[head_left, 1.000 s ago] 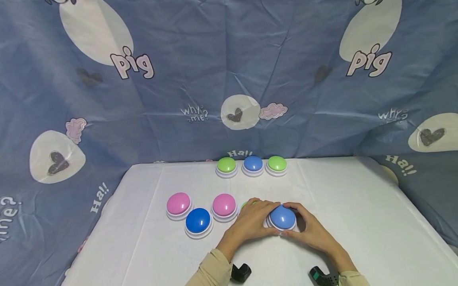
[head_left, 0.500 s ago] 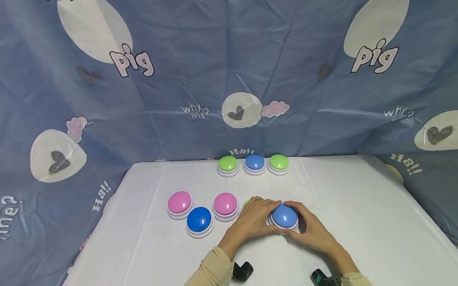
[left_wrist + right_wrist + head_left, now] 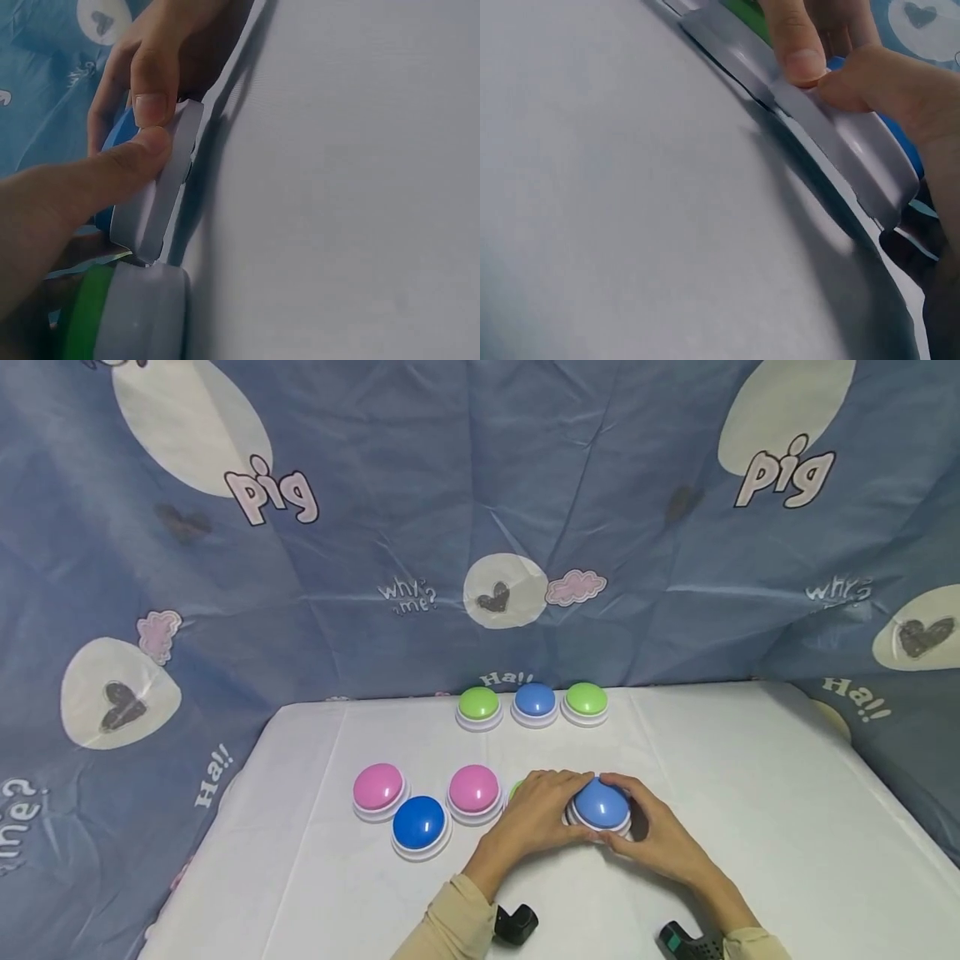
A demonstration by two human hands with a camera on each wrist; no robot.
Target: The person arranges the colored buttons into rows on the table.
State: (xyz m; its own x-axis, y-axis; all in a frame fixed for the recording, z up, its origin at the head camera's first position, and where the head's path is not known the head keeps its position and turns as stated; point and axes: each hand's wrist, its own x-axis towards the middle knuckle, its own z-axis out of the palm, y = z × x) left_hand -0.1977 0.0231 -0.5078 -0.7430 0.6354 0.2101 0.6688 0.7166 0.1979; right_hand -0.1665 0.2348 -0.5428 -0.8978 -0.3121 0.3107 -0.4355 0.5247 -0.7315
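Head view: one light-blue button [image 3: 602, 803], white-based, right of centre in the lower half of the frame, held between two hands. Dome uppermost, facing the camera; outline circular, hence no long axis. Left hand [image 3: 536, 817]: fingers curved about the left rim, parted only by the button, thumb on the near side. Right hand [image 3: 656, 835]: likewise gripping the right rim. Left wrist view, showing what the head view largely hides: both thumbs against the side of the base, tips close together, and a green button [image 3: 146, 311] at the bottom of the frame, just beside the held one; contact between the two cannot be told. Right wrist view: a dark shadow under the base, which appears raised from the white cloth [image 3: 750, 777]. Also, head view: left pink button [image 3: 377, 786], right pink button [image 3: 474, 788] and dark-blue button [image 3: 418, 822], left of the hands; a back row of three buttons [image 3: 535, 700] near the far edge, below the printed curtain [image 3: 337, 543]. Right of the right hand, bare cloth runs to the slanting edge.
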